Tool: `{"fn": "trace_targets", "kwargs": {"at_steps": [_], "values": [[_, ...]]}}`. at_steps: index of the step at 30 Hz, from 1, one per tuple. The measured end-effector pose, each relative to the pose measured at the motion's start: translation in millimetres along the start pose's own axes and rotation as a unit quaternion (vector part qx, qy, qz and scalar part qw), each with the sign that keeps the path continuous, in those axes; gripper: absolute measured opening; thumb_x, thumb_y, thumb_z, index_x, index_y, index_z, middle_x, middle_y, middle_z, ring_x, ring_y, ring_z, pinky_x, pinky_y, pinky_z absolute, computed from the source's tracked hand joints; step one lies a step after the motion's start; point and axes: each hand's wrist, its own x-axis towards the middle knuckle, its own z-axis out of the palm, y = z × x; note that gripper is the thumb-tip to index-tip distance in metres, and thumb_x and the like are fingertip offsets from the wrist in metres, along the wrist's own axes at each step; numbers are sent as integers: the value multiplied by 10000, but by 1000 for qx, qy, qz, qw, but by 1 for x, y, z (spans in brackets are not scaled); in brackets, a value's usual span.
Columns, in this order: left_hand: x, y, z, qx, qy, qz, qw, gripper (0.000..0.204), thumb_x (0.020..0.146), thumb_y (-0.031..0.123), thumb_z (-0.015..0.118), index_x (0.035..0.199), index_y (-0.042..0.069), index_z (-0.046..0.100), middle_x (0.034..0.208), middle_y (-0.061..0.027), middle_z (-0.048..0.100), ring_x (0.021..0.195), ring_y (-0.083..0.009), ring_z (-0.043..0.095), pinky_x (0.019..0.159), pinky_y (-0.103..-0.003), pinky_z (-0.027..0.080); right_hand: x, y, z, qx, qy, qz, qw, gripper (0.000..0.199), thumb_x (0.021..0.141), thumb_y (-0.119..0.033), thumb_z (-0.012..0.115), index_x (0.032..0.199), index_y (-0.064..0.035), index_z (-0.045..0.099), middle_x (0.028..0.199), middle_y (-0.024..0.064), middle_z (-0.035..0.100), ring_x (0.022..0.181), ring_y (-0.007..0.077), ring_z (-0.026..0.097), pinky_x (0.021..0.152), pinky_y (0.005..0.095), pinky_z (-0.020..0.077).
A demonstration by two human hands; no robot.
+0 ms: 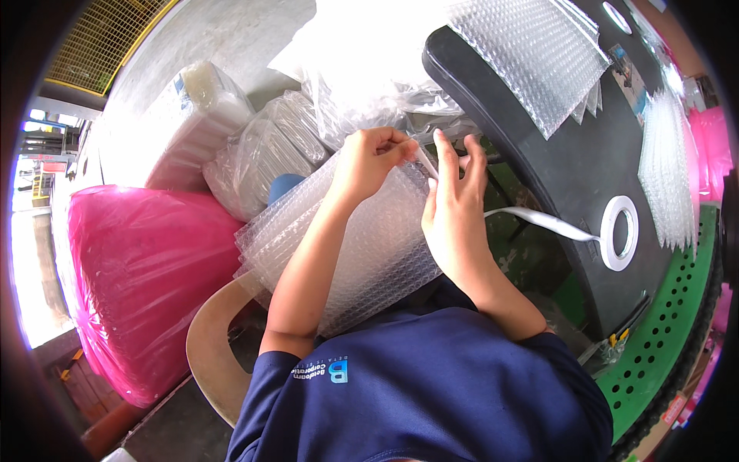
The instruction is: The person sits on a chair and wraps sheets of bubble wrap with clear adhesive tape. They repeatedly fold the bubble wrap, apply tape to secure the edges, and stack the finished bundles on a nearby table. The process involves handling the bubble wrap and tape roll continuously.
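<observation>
One black table (550, 173), pale floor (231, 35); left hand (362, 168) pinched at bubble wrap (385, 231), right hand (459, 212) half-open, hold unclear.

Left hand (365, 165) pinching end of white strip (426, 163) at far edge of bubble wrap (377, 239) on lap. Right hand (459, 212) near, fingers spread. White tape roll (630, 234) on black table (550, 173). Big pink bag (154, 269) at left.

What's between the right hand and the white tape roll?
Head view: a white strip from the white tape roll, crossing the edge of the black tabletop toward the right hand.
</observation>
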Motion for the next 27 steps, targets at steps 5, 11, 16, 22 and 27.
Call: {"fn": "trace_targets", "kwargs": {"at_steps": [5,11,16,22,27], "values": [[3,3,-27,20,66,-14,998,241,915,229,668,957,-5,703,804,-69,720,735,-120,653,719,-273,514,1,17,-25,-144,-95,10,985,441,796,41,582,1233,44,526,1118,292,587,1160,467,518,1044,479,418],[-1,12,-56,-4,75,-6,997,264,949,254,641,942,-5,690,819,-49,695,768,-114,618,765,-258,496,-7,25,-57,-155,-54,-11,986,209,959,-201,544,924,-6,611,796,149,650,788,324,612,830,440,431],[2,7,-60,-45,113,-43,992,241,948,242,639,955,9,698,855,-42,697,781,-114,625,763,-250,491,-16,31,-62,-102,-10,17,995,172,943,-157,570,1031,-28,642,807,107,600,760,312,599,750,422,449],[6,-1,-63,-84,119,-51,988,237,948,238,639,968,11,703,879,-53,702,793,-116,632,762,-251,501,-25,28,-61,-48,37,24,998,130,884,-49,618,1008,-38,654,763,73,558,641,235,562,631,359,452],[10,-3,-65,-63,120,-82,987,233,951,227,635,966,4,703,896,-63,708,824,-124,646,781,-262,519,-25,23,-59,-6,53,7,999,100,851,-42,664,950,-28,657,706,58,557,520,174,515,502,301,426]]}}
